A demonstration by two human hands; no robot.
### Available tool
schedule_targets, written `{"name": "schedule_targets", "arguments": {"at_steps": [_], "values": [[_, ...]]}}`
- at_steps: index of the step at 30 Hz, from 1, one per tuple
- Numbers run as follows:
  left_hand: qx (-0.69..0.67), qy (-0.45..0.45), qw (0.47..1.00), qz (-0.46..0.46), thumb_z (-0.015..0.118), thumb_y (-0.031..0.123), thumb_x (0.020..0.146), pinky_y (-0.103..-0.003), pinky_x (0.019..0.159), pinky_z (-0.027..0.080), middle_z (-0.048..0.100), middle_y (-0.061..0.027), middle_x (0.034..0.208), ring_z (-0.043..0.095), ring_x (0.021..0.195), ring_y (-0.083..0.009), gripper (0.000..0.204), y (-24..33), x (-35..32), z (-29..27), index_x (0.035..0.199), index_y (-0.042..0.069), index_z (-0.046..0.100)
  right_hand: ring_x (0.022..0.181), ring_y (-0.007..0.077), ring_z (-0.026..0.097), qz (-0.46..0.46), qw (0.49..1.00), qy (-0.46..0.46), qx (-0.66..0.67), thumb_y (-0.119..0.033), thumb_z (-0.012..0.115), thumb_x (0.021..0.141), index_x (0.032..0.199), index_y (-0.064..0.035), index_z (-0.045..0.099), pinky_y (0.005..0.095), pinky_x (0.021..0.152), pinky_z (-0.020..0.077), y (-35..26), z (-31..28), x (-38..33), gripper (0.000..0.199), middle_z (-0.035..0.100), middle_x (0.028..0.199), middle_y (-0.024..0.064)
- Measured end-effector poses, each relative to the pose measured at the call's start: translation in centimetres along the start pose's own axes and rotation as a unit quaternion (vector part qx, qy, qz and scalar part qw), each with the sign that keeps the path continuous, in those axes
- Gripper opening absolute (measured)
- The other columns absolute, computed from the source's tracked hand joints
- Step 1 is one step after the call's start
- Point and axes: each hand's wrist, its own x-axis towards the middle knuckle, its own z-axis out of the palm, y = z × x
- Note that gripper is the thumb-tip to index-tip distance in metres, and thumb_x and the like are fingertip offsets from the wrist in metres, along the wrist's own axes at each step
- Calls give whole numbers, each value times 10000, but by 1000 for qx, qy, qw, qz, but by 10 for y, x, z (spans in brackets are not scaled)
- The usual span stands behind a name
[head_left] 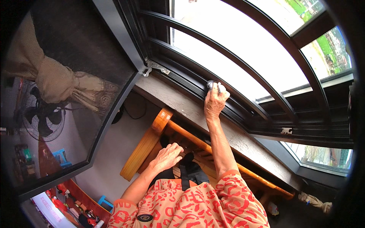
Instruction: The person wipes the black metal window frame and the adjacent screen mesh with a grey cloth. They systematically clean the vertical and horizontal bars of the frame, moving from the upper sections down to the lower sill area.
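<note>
Right hand (215, 102) is closed around a small grey-white cloth (213, 85), pressing it on the dark window track (243, 110) above the sill. The cloth seems soft and light, easy to bunch. Left hand (167, 156) rests open on the wooden chair back (146, 146).

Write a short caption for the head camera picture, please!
Right hand presses a small grey-white cloth into the black window track; left hand rests on an orange wooden bench.
</note>
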Motion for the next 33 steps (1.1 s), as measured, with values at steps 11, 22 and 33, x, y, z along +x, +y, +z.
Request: {"name": "schedule_targets", "arguments": {"at_steps": [11,22,33], "values": [[-13,12,1000,-26,648,205,861,-422,834,477,532,-116,1045,552,989,-323,270,-23,-12,-9,1075,74,549,998,340,466,-56,997,-21,-44,-29,596,786,1163,-31,580,415,847,468,-54,41,13,377,479,1154,150],[-5,17,1000,-25,641,202,862,-433,811,485,524,-103,1030,547,977,-313,246,-28,-15,-14,1057,84,549,1057,351,461,-206,957,-205,-2,-52,512,799,1234,-65,577,399,916,446,-51,24,14,440,451,1261,174],[-11,29,999,-16,658,186,843,-433,796,494,530,-113,1020,559,956,-323,262,-36,-20,-4,1056,76,552,956,349,462,-138,943,-303,13,36,579,729,1269,-25,546,413,839,446,-20,-3,6,544,442,1207,187]]}}
